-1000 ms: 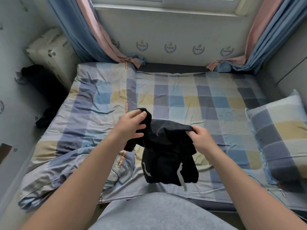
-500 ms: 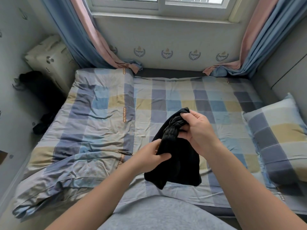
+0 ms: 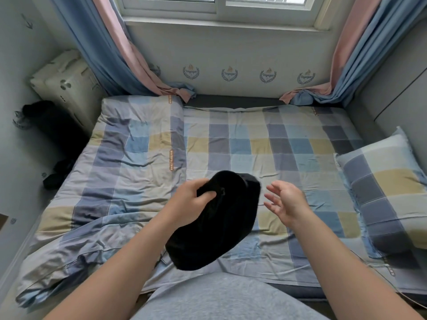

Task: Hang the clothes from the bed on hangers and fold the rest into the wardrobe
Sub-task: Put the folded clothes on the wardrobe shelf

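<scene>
A folded black garment point(image 3: 219, 222) hangs in the air above the near part of the bed point(image 3: 265, 148). My left hand point(image 3: 191, 204) grips it at its upper left, thumb pressed into the cloth. To the garment's right, my right hand point(image 3: 286, 202) is apart from it with fingers spread and holds nothing. The bed has a checked sheet in blue, grey and yellow. No hanger and no wardrobe is in view.
A checked quilt point(image 3: 111, 181) lies folded along the bed's left side, a matching pillow point(image 3: 383, 192) at the right. Dark clothing point(image 3: 53, 130) is piled against the left wall beside a white padded bag point(image 3: 67, 82). Curtains point(image 3: 111, 47) hang at both window corners.
My right hand has let go of the black garment and moved off to the right. My left hand has shifted up to grip the folded bundle alone.
</scene>
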The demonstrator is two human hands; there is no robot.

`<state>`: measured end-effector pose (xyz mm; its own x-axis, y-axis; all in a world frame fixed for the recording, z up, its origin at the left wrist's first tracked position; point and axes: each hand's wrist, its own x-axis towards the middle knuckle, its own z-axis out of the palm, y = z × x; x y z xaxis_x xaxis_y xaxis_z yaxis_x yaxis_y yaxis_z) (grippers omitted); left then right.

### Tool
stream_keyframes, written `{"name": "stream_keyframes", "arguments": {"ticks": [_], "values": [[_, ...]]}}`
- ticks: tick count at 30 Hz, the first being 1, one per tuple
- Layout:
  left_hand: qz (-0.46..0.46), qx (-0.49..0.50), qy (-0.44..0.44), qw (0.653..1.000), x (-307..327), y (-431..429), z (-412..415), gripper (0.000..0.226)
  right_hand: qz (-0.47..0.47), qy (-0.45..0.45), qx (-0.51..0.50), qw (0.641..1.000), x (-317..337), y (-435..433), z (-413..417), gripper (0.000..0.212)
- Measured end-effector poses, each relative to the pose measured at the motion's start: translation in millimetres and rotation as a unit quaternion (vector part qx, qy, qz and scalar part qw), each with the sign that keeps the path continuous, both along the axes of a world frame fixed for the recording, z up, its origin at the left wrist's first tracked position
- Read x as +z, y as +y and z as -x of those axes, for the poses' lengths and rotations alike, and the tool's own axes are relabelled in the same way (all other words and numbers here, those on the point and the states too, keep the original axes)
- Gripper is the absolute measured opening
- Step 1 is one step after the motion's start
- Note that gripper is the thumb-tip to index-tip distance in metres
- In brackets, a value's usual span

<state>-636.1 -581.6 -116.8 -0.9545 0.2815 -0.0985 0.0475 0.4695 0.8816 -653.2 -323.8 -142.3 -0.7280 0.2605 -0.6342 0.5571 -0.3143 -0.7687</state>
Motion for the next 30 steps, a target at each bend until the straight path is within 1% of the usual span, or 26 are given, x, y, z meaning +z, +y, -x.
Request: {"name": "stream_keyframes", "arguments": {"ticks": [2, 3, 5, 6, 9, 12, 13, 14, 16, 17, 18, 19, 20, 22, 24, 25, 27, 29, 30], "values": [[-0.021, 0.045, 0.024, 0.998, 6, 2, 3, 0.012, -0.077, 0.015, 0.043, 0.996, 0, -9, -5, 0.014], [-0.037, 0.069, 0.031, 0.996, 9, 3, 4, 0.012, -0.097, 0.028, 0.075, 0.992, 2, -16, -8, 0.016], [-0.088, 0.125, 0.024, 0.988, 16, 6, 6, 0.013, -0.097, 0.043, 0.157, 0.982, 6, -32, -14, 0.021], [-0.124, 0.159, 0.011, 0.979, 19, 7, 7, 0.013, -0.092, 0.035, 0.200, 0.975, 8, -41, -17, 0.026], [-0.251, 0.249, -0.040, 0.935, 26, 6, 12, 0.009, -0.102, -0.043, 0.302, 0.947, 5, -64, -25, 0.050], [-0.361, 0.269, -0.086, 0.889, 34, 2, 15, 0.010, -0.097, -0.137, 0.358, 0.919, -9, -78, -26, 0.077], [-0.389, 0.265, -0.099, 0.877, 36, 2, 15, 0.012, -0.074, -0.159, 0.360, 0.916, -12, -81, -25, 0.078], [-0.412, 0.260, -0.111, 0.866, 37, 1, 15, 0.013, -0.033, -0.174, 0.348, 0.921, -15, -83, -22, 0.072], [-0.445, 0.243, -0.134, 0.852, 36, 0, 14, 0.014, 0.064, -0.179, 0.290, 0.938, -20, -87, -14, 0.044], [-0.452, 0.236, -0.145, 0.848, 35, 1, 13, 0.015, 0.086, -0.163, 0.261, 0.948, -21, -88, -9, 0.031], [-0.454, 0.233, -0.154, 0.846, 33, 1, 12, 0.015, 0.081, -0.142, 0.238, 0.958, -24, -87, -2, 0.020], [-0.452, 0.233, -0.162, 0.846, 31, 2, 11, 0.015, 0.064, -0.118, 0.216, 0.967, -25, -86, 4, 0.012], [-0.449, 0.234, -0.172, 0.845, 28, 3, 9, 0.015, 0.047, -0.095, 0.197, 0.975, -25, -86, 9, 0.012], [-0.436, 0.234, -0.207, 0.844, 23, 5, 6, 0.018, 0.013, -0.056, 0.166, 0.984, -19, -83, 19, 0.023], [-0.380, 0.225, -0.259, 0.859, 16, 4, 3, 0.018, -0.034, -0.019, 0.146, 0.989, -10, -77, 26, 0.025], [-0.327, 0.209, -0.287, 0.876, 11, 3, 1, 0.018, -0.054, 0.001, 0.145, 0.988, -5, -74, 29, 0.022], [-0.173, 0.155, -0.320, 0.919, 2, -3, -1, 0.023, -0.072, 0.041, 0.155, 0.984, 9, -68, 34, 0.015], [-0.024, 0.092, -0.313, 0.945, -8, -8, -2, 0.030, -0.065, 0.076, 0.185, 0.978, 24, -62, 36, 0.010], [0.024, 0.082, -0.295, 0.952, -12, -8, -2, 0.030, -0.056, 0.090, 0.212, 0.972, 32, -58, 36, 0.009]]}}
